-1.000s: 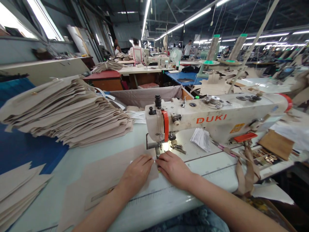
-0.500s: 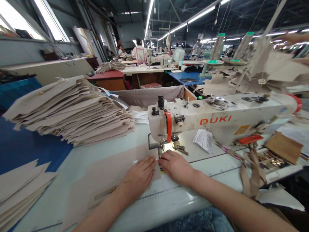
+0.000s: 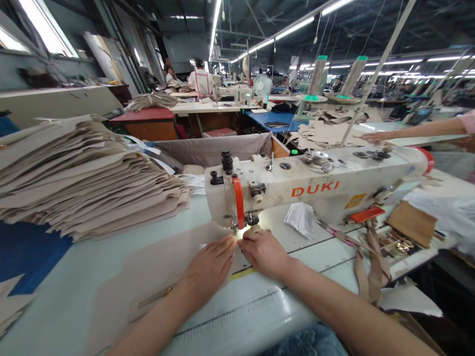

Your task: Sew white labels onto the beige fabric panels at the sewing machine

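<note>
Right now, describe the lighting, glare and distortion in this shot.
Head view: the window at upper left is blown out; a bright glow shows under the sewing machine, by the hands; glare marks the front of the table; the forearms look wide-angle stretched.

Place: sewing workshop, and a big one
My machine: DUKI sewing machine point(image 3: 315, 189), our landmark here
Left of it: fat stack of beige cloth pieces point(image 3: 92, 180)
Just behind it: tall thread cones point(image 3: 318, 76) with green tops
Well beyond it: another sewing machine point(image 3: 235, 94) on its own table, with a person point(image 3: 201, 83) beside it
High above it: rows of strip lights point(image 3: 295, 29) under a dark roof, total factory-floor look tbh
</note>
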`<state>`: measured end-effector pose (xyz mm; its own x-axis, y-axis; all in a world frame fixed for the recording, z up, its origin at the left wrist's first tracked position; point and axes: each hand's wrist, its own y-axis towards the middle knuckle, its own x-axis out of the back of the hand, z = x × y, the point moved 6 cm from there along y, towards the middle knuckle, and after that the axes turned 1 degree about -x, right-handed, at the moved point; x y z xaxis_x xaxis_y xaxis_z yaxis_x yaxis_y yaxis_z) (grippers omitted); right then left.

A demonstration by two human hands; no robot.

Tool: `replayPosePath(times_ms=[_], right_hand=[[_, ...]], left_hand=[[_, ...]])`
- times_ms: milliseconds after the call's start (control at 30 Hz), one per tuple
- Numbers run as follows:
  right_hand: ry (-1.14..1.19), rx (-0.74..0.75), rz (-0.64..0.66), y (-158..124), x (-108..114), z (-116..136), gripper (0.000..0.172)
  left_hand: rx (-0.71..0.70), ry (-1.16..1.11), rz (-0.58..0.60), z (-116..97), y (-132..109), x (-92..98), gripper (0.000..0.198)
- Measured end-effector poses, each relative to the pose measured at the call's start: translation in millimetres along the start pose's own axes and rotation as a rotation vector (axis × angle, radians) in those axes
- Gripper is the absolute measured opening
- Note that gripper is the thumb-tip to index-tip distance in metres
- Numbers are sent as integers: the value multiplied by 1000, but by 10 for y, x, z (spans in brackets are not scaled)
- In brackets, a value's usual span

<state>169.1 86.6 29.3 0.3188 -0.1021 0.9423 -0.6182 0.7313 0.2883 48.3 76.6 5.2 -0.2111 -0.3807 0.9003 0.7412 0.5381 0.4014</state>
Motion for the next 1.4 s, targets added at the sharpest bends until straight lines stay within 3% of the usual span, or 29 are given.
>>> replayPosePath(times_ms=[400,733,1200,1400], right_hand=[[49,-35,-23,27,-13,-24,21],[34,-35,-21,9,0,-16,20],[-31,-23,-53,-11,-22,-26,18],[10,21,-175,-106,29,14,17]], left_hand=[[-23,-86,5,57,60,21,40],[-75,17,-57,4,110,127,41],[62,-103,108,326,168,-128,38],[130,-124,135,227,-135,31,40]])
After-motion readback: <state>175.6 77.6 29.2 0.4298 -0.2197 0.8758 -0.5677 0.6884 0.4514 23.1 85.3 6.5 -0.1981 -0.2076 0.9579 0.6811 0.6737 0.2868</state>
